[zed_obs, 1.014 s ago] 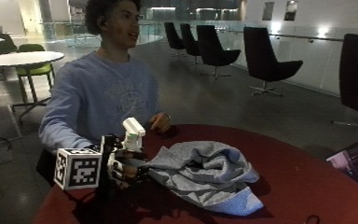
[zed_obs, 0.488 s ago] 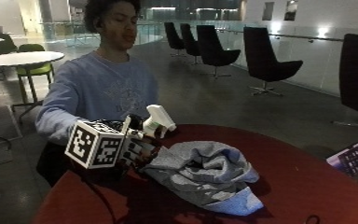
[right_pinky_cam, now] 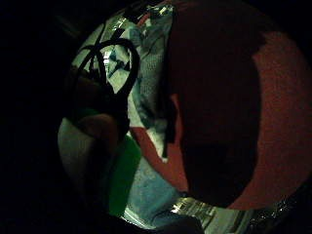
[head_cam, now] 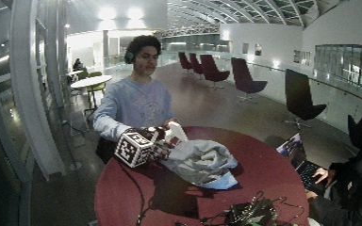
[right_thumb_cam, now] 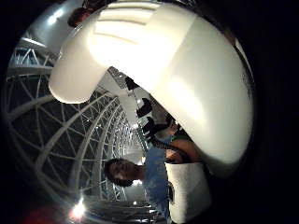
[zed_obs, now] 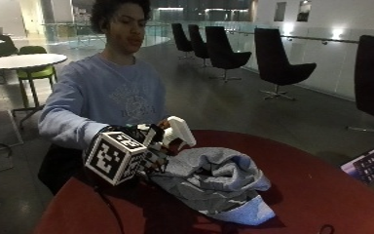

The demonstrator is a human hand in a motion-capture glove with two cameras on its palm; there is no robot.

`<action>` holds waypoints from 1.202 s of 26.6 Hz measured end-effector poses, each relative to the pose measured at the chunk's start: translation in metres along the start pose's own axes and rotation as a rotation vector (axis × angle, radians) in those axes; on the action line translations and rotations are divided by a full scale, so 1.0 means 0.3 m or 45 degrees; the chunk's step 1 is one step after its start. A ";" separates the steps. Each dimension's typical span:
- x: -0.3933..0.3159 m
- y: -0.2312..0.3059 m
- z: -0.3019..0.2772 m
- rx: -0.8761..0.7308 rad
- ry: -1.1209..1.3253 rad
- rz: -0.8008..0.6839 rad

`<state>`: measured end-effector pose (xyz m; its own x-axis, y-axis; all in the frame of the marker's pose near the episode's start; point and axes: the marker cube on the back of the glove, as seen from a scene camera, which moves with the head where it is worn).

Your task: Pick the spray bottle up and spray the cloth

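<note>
A crumpled grey-blue cloth [zed_obs: 219, 183] lies heaped on the round red table [zed_obs: 316, 190]. My gloved right hand [zed_obs: 149, 144] holds a spray bottle with a white head [zed_obs: 177, 130] above the cloth's near edge, nozzle tipped down toward the cloth. The white head [right_thumb_cam: 187, 79] fills the thumb side palm view. A green part of the bottle [right_pinky_cam: 122, 175] and the cloth [right_pinky_cam: 151, 87] show in the little finger side palm view, with the red table [right_pinky_cam: 282, 122] beyond. In the wide outside view the hand [head_cam: 156, 139] and bottle head [head_cam: 176, 132] sit at the cloth's [head_cam: 203, 162] edge.
A laptop [zed_obs: 372, 165] sits at the table's right edge, with another person's hand on it in the wide outside view. Cables and a small device [head_cam: 247, 214] lie at the table's front. Black chairs [zed_obs: 278, 63] stand behind on the floor.
My hand with the bottle has risen and moved toward the cloth, and the bottle has tipped so its nozzle points down at the cloth.
</note>
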<state>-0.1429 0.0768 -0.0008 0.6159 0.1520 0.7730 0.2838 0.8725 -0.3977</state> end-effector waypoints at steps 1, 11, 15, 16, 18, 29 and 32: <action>-0.003 0.001 0.006 -0.013 -0.001 0.004; -0.014 -0.011 0.055 -0.058 -0.026 0.023; -0.017 -0.011 0.063 -0.073 -0.021 0.023; -0.017 -0.012 0.063 -0.074 -0.019 0.023; -0.020 -0.015 0.062 -0.072 -0.022 0.023; -0.042 -0.031 0.091 -0.096 -0.055 0.029; -0.045 -0.034 0.091 -0.093 -0.061 0.033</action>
<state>-0.1742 0.0787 0.0064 0.5884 0.1973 0.7841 0.3221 0.8323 -0.4511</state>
